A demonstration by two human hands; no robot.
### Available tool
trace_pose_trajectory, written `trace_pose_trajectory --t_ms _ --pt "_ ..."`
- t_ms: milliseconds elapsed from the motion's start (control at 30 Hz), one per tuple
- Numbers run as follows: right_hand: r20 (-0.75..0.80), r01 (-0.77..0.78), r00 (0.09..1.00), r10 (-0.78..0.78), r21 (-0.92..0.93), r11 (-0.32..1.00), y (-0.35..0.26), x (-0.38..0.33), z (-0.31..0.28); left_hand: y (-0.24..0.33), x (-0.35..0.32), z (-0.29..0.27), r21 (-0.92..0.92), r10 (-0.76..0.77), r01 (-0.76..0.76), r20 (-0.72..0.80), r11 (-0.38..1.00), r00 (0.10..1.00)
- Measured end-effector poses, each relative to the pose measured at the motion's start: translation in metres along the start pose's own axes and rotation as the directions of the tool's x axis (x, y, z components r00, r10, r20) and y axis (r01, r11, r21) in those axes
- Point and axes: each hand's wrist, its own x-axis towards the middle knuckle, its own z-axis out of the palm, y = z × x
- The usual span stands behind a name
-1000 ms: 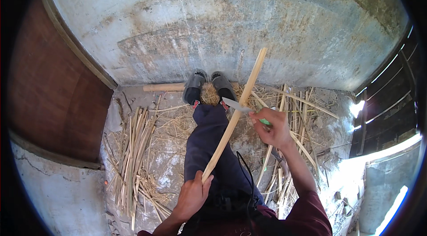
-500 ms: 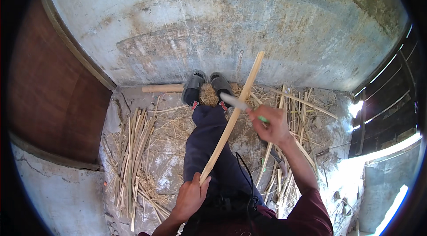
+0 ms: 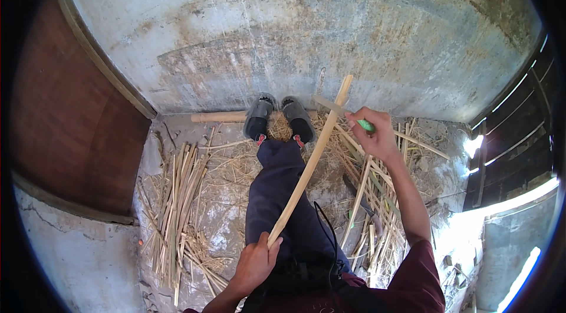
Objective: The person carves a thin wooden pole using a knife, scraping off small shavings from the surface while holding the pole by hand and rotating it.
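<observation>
Stick (image 3: 311, 160) spans both hands: left (image 3: 254, 263) grips its base, right (image 3: 372, 133) clasps knife (image 3: 339, 109).

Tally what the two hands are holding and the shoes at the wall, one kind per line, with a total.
Long pale stick, near end held in the left hand: 1
Knife with a green handle, held in the right hand with its blade across the stick: 1
Grey shoes, toes at the concrete wall: 2
Total: 4
</observation>
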Motion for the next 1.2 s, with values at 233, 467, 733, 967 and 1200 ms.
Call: trace_pose_trajectory --t_ms 233,467,733,967,1200 --pt "0.013 0.037 0.999 -0.038 0.007 0.999 0.012 0.007 -0.004 -0.001 -0.001 0.001 0.049 0.006 -0.006 -0.01 0.999 1.0" --pt "0.065 0.092 0.994 -0.092 0.001 0.996 0.005 0.002 0.006 -0.005 -0.008 0.001 0.052 -0.013 0.014 -0.012 0.999 1.0" --pt "0.041 0.095 0.995 -0.093 -0.054 0.994 0.009 0.019 0.01 -0.008 -0.009 -0.002 0.035 -0.006 0.007 -0.041 0.999 0.999" --pt "-0.247 -0.433 0.895 0.372 -0.283 0.856 0.094 0.035 -0.027 -0.001 -0.012 -0.011 -0.056 -0.012 0.018 0.099 0.998 0.995" --pt "0.066 -0.638 0.765 0.64 0.216 0.739 0.094 -0.001 -0.001 -0.014 0.008 -0.023 -0.123 -0.051 0.048 -0.023 0.991 0.998"
